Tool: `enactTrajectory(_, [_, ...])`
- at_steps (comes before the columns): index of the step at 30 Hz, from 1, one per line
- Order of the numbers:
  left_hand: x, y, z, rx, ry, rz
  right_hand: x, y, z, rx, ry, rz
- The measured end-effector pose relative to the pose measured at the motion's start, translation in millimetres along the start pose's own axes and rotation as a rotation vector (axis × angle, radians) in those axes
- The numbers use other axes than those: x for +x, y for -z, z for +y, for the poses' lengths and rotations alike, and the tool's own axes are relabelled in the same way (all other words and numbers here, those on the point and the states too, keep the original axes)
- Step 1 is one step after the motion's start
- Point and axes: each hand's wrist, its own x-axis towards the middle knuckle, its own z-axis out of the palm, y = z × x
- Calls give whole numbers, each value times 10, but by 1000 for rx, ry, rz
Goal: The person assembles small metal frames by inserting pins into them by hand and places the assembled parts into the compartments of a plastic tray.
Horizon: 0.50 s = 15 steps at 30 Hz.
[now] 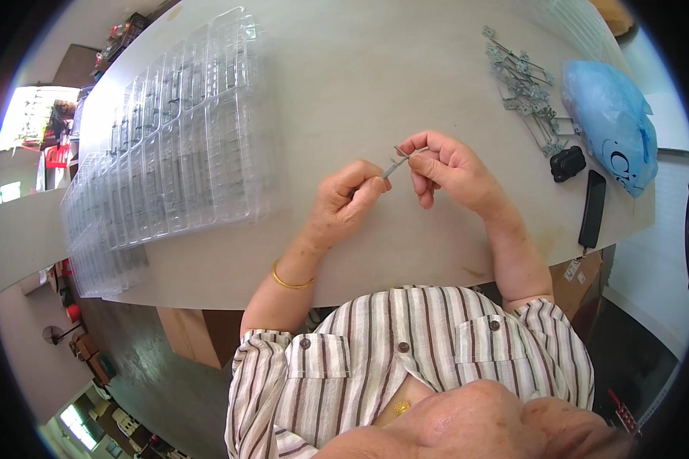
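Observation:
Over the middle of the table, my left hand (pixel 347 200) pinches one end of a small, thin grey metal part (pixel 391 169) between thumb and fingers. My right hand (pixel 450 170) is closed on its other end, thumb against the index finger, with the remaining fingers curled loosely below. Short prongs stick out from the part between the two hands; its exact kind is too small to make out. To the right, beyond my right hand, lies a loose heap of similar-coloured metal pieces (pixel 522 90) with thin rods and small flat plates.
Stacked clear plastic trays (pixel 233 145) with long compartments cover the table's left side, dark thin pieces showing in them. At right are a blue plastic bag (pixel 608 115), a small black case (pixel 567 164) and a long black device (pixel 592 210). A cardboard box (pixel 185 334) stands below the table edge.

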Motion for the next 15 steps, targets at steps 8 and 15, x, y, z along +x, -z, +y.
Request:
enactTrajectory(8, [14, -3, -5, 1, -31, -97, 12, 128, 49, 137, -147, -127])
enactTrajectory(15, [-10, 22, 61, -20, 11, -265, 34, 76, 46, -125, -41, 10])
